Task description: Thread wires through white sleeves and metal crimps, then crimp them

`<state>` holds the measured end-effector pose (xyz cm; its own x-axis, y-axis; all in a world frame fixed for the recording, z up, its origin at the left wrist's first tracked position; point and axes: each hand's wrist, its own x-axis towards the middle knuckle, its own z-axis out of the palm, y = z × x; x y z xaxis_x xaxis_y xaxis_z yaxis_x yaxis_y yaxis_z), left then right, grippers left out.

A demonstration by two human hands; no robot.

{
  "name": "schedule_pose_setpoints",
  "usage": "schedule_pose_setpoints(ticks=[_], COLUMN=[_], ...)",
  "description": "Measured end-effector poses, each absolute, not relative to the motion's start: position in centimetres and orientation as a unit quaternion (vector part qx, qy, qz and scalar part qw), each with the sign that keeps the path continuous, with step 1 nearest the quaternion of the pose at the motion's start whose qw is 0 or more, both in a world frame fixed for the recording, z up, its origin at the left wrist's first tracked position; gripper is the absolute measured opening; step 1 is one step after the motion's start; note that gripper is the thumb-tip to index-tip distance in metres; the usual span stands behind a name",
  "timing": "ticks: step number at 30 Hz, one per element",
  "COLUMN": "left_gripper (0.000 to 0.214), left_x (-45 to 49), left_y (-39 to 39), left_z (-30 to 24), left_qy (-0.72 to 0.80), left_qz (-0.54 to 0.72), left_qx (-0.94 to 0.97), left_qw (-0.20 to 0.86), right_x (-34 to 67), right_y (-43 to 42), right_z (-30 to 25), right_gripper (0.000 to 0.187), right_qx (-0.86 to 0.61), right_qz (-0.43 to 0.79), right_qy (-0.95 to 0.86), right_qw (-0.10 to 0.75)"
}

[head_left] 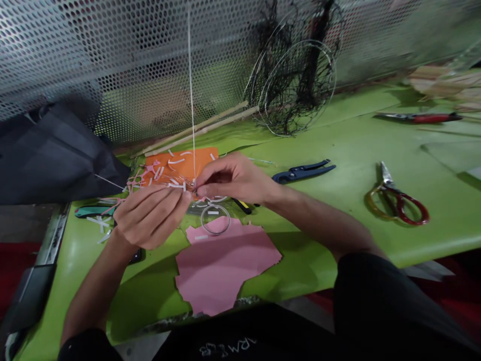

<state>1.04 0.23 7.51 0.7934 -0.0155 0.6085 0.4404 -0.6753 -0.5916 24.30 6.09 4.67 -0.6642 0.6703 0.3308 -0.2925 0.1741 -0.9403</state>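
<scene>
My left hand point(152, 215) and my right hand point(233, 178) meet above the green table point(338, 150), fingertips pinched together at the bottom end of a thin white wire point(191, 90) that rises straight up out of view. Both hands are closed on it. Just below them lie a small wire ring point(215, 219) and a torn pink paper sheet point(221, 265). An orange sheet point(180, 165) strewn with small paper strips lies behind the hands.
Blue pliers point(304, 171) and red-handled scissors point(394, 200) lie to the right, with a red-handled tool point(421, 118) farther back. Wire hoops with black netting point(296, 85) lean on the perforated metal wall. Bamboo sticks point(199, 128) and a dark cloth point(52, 155) sit at the left.
</scene>
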Motion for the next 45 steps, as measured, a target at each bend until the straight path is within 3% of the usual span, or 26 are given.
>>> schedule_pose_setpoints(ticks=[10,13,17,22,25,27,30,32,35,37,39,41,45], left_gripper=[0.013,0.012,0.015,0.015,0.006,0.011,0.018,0.017,0.005,0.008,0.018,0.023,0.025], left_x=[1.7,1.7,1.7,3.2,4.7,5.5,5.9,5.5,3.6,1.9,0.3,-0.8,-1.1], left_y=[-0.8,-0.6,0.1,-0.4,-1.1,-1.1,-0.7,-0.1,0.7,1.3,1.9,2.4,2.7], left_z=[8.2,7.8,6.7,5.4,5.1,4.9,4.5,4.3,4.3,4.4,4.7,5.0,5.5], left_qy=[-0.085,-0.093,-0.147,-0.306,-0.409,-0.426,-0.419,-0.423,-0.420,-0.388,-0.330,-0.309,-0.264], left_qz=[-0.171,-0.215,-0.329,-0.481,-0.541,-0.553,-0.552,-0.560,-0.538,-0.482,-0.420,-0.355,-0.308], left_qx=[-0.876,-0.879,-0.870,-0.812,-0.728,-0.652,-0.595,-0.636,-0.731,-0.771,-0.805,-0.841,-0.893], left_qw=[0.442,0.416,0.338,0.125,-0.105,-0.297,-0.407,-0.322,-0.027,0.151,0.258,0.267,0.195], right_x=[25.1,24.9,24.1,23.3,23.3,23.4,23.1,22.7,21.7,21.1,20.8,21.0,22.8], right_y=[7.3,6.9,5.9,5.2,5.2,5.2,5.3,5.4,5.6,5.5,4.9,4.0,3.3], right_z=[4.6,4.5,3.9,3.0,2.4,2.0,1.5,1.1,0.5,0.2,0.2,0.9,3.4], right_gripper=[0.024,0.025,0.021,0.010,0.004,0.011,0.012,0.004,0.020,0.030,0.032,0.024,0.010], right_qx=[-0.174,-0.161,-0.132,-0.113,-0.115,-0.090,-0.088,-0.135,-0.229,-0.257,-0.250,-0.223,-0.195], right_qz=[0.725,0.705,0.641,0.447,0.250,0.147,0.108,0.175,0.367,0.485,0.561,0.570,0.375], right_qy=[-0.617,-0.628,-0.641,-0.699,-0.736,-0.744,-0.736,-0.719,-0.651,-0.618,-0.636,-0.684,-0.790], right_qw=[0.252,0.289,0.401,0.546,0.619,0.646,0.663,0.658,0.623,0.563,0.467,0.396,0.444])
